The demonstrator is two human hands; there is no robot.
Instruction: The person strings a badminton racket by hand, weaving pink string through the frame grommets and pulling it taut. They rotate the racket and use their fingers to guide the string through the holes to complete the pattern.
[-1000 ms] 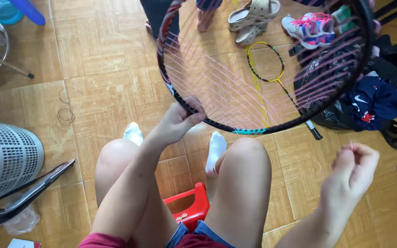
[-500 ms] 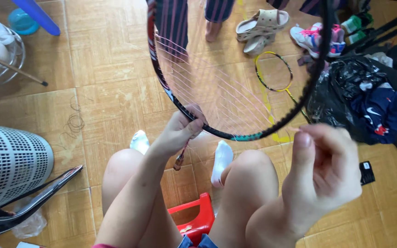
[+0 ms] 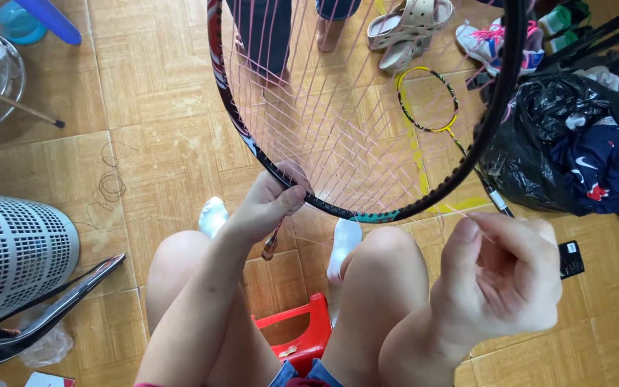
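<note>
Tan parquet floor spreads under me, and I sit low on a red stool with my bare knees up in the middle of the view. My left hand holds the black racket frame at its lower rim, its grip closed around the rim with the thumb pressed on top, so the racket hangs in front of my knees with its head tipped away from me. A small wooden-handled tool dangles below that hand. My right hand is raised close to the camera, its grip narrow, thumb and forefinger pinching the loose end of the pink string that runs off the frame's lower edge. To do this well, I judge I should keep the frame steady, draw the string in line with its hole, and keep the slack from looping around my knee or the tool. Beyond the strings lie a yellow racket, sandals and sneakers, and another person's legs stand there. A black bag heaped with dark clothes sits to my right, near my pulling hand. A white perforated basket stands well apart on my left.
</note>
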